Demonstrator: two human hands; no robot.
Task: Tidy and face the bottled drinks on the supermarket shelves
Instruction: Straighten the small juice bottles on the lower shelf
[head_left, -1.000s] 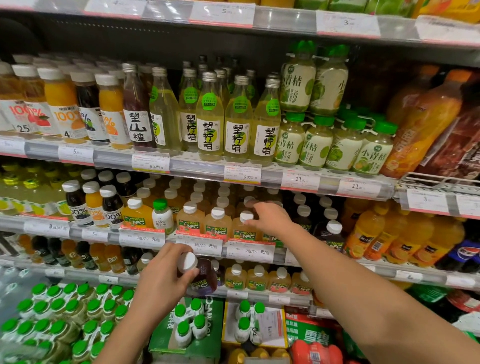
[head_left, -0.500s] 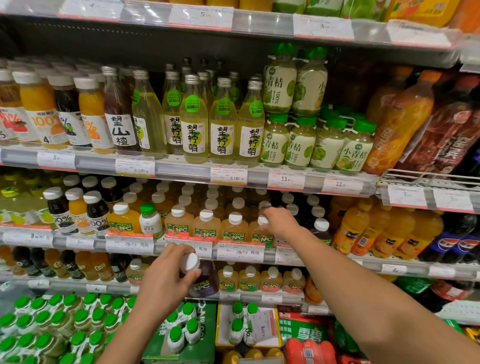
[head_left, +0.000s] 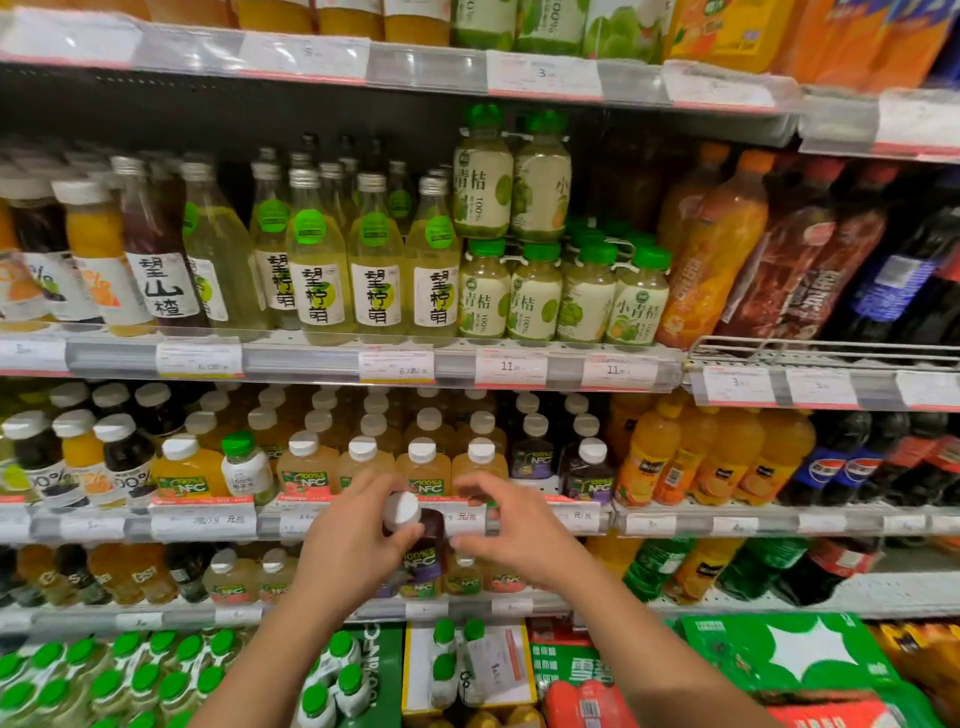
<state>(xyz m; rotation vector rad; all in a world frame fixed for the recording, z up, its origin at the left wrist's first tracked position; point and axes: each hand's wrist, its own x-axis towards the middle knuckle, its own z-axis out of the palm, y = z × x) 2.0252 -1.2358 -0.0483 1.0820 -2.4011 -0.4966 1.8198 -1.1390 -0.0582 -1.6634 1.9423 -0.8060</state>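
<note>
I see my left hand (head_left: 348, 545) with fingers curled around the small dark purple juice bottle with a white cap (head_left: 418, 540), in front of the middle shelf's price rail (head_left: 202, 519). My right hand (head_left: 511, 530) touches the bottle's other side, fingers loosely bent.

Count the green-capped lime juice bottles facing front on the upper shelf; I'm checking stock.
6 lime bottles: four along the shelf edge, two stacked on them at the left. Green caps behind may hide more.
</note>
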